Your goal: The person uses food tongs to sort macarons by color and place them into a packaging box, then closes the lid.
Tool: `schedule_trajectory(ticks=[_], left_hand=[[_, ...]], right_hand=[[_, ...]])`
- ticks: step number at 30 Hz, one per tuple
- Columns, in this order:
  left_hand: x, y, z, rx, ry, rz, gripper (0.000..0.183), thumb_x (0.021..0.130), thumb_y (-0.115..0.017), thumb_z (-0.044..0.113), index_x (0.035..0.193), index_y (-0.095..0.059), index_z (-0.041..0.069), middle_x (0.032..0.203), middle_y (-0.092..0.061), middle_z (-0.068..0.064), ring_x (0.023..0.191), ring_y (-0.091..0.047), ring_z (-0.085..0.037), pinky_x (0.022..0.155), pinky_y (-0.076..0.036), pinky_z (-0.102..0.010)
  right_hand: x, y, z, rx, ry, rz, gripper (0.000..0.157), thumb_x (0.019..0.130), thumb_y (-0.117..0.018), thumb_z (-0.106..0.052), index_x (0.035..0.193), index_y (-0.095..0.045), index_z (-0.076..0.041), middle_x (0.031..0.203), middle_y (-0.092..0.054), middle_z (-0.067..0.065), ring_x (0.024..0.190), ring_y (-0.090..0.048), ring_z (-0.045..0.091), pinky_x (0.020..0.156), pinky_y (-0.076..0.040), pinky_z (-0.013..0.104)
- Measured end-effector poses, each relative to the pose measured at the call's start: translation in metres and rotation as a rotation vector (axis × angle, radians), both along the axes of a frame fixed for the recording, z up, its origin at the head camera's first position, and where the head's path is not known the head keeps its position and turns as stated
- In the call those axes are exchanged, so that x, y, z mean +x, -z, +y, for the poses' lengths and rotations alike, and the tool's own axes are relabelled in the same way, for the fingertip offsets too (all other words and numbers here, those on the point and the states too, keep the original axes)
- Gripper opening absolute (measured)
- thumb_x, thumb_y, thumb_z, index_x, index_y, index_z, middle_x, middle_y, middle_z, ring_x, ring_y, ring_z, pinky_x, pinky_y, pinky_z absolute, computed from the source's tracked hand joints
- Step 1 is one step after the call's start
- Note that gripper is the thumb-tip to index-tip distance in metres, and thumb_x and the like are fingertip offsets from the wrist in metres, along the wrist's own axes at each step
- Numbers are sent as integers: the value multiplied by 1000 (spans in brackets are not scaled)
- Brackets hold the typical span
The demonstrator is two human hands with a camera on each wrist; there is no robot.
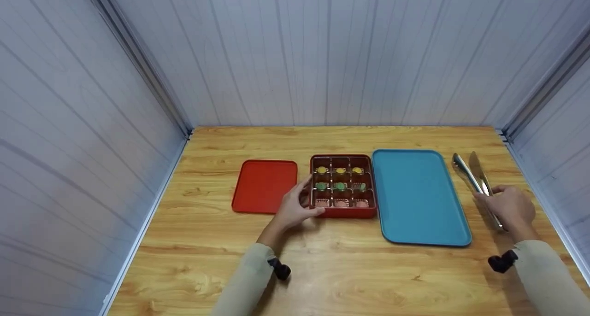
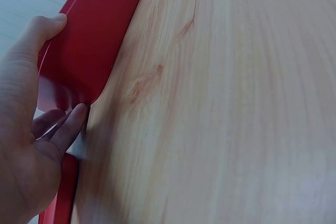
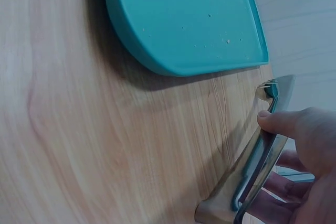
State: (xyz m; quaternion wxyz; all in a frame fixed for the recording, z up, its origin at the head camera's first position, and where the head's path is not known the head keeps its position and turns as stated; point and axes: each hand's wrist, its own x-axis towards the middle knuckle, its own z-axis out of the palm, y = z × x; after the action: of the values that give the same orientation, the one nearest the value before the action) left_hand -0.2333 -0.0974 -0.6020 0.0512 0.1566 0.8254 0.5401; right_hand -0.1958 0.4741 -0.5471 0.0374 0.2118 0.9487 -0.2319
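My left hand (image 1: 295, 206) holds the near left corner of a red box (image 1: 346, 213), its thumb along the front wall and fingers at the left side. A clear divider splits the box into compartments, with small yellow pieces (image 1: 340, 170) in the far row, green pieces (image 1: 340, 186) in the middle and pink pieces (image 1: 341, 203) in the near row. On the far right, my right hand (image 1: 509, 207) grips metal tongs (image 3: 254, 166). Their two arms spread apart toward the far end, and the right wrist view shows the thumb on one arm and fingers around the other side.
A blue tray (image 1: 419, 196) lies between the box and the tongs, with a few crumbs on it in the right wrist view. Left of the box is a flat red lid (image 1: 263, 187). White panel walls (image 1: 322, 53) enclose the wooden table (image 1: 350, 270) at the back and sides.
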Motion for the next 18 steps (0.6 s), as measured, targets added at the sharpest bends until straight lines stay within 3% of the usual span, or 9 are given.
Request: schedule_trajectory(ticks=[4,9,18], left_hand=[[0,1,1,17,0,-9,112,85,-100,29,177,-38,14,170,-56,-23,158,-55,-42,132,-48,-55],[0,0,0,-5,-6,-15,113,84,-101,30,177,-38,16,170,-56,-22,159,-53,-43,136,-43,-58],[1,-5,1,-28,13,-17,114,86,-100,28,178,-34,13,169,-56,-22,155,-58,-40,130,-51,-53]], right_hand=[[0,0,1,-2,-4,-13,79,103,-75,-54,146,-63,11,81,-74,17,63,-53,22,53,-44,37],[0,1,0,-23,11,-22,80,101,-76,-55,148,-63,10,86,-76,17,64,-54,22,53,-44,37],[4,1,-1,-27,11,-21,96,100,-75,-66,157,-54,9,132,-72,37,76,-64,28,56,-49,37]])
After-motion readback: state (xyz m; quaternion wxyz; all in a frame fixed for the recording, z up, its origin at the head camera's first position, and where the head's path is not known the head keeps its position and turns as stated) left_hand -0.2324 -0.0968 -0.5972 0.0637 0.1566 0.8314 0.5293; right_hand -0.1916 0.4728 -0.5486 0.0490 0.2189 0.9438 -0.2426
